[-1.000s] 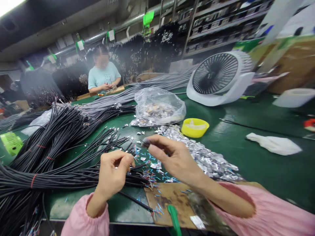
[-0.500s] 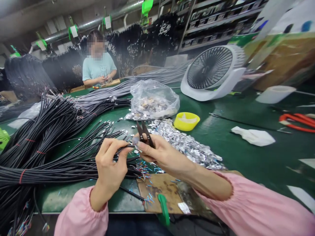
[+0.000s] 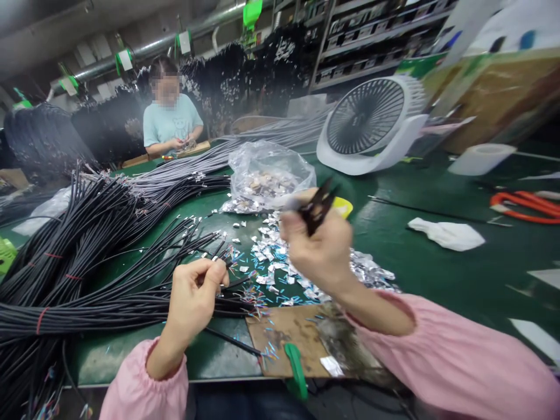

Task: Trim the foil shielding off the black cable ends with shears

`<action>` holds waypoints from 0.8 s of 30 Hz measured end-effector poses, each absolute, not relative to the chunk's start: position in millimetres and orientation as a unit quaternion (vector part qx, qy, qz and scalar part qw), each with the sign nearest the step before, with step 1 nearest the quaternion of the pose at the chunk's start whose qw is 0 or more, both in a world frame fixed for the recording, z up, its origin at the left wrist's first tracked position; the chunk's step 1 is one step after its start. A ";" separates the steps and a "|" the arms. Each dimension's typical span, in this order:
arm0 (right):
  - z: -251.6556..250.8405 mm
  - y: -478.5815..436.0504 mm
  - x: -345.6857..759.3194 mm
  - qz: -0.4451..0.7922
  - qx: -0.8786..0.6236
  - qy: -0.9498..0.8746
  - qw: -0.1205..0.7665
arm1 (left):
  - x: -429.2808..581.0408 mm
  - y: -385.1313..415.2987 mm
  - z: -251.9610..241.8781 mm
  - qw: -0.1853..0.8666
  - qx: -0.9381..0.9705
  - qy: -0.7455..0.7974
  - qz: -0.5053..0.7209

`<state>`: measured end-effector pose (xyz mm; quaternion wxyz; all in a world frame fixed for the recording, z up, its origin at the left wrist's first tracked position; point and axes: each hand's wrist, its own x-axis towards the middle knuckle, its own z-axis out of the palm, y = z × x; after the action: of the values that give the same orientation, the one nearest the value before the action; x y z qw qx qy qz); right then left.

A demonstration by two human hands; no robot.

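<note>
My left hand (image 3: 195,291) is closed, thumb against forefinger, on the end of a black cable (image 3: 228,263). Long bundles of black cables (image 3: 105,312) lie beside and beneath it, their ends stripped to thin coloured wires. Held up over a heap of silvery foil scraps (image 3: 367,273), my right hand (image 3: 321,248) is closed around small dark thread snips (image 3: 318,207), blades pointing up and right. This hand is blurred by motion, and a yellow tape ring (image 3: 342,206) is partly hidden behind it.
A clear plastic bag (image 3: 271,175) of scraps stands beyond my hands, with a white fan (image 3: 371,125) to its right. Orange-handled pliers (image 3: 525,207) and a crumpled white wrapper (image 3: 446,233) lie at right. A brown board (image 3: 289,335) and green clamp (image 3: 296,370) sit at the front edge. A co-worker (image 3: 172,125) sits opposite.
My right hand has moved away from the left, up and to the right, with the snips. My left hand stays near its place on the cable, slightly lower.
</note>
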<state>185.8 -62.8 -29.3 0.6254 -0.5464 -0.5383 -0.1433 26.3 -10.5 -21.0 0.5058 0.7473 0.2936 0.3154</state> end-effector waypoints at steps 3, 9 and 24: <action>-23.6 -65.2 183.4 0.003 -0.549 -0.559 0.621 | 26.2 -11.5 -23.3 0.495 0.745 0.303 0.328; -25.0 -66.5 171.7 0.313 -0.478 -0.562 0.598 | 27.6 -12.1 -30.7 0.390 0.785 0.301 0.375; -27.7 -61.8 188.1 0.099 -0.543 -0.474 0.686 | 29.5 -7.7 -24.8 0.434 0.755 0.344 0.351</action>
<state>188.1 -61.8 -27.7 0.6856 -0.5435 -0.4741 0.0992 29.5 -7.7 -24.8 0.4342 0.7550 0.3444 0.3506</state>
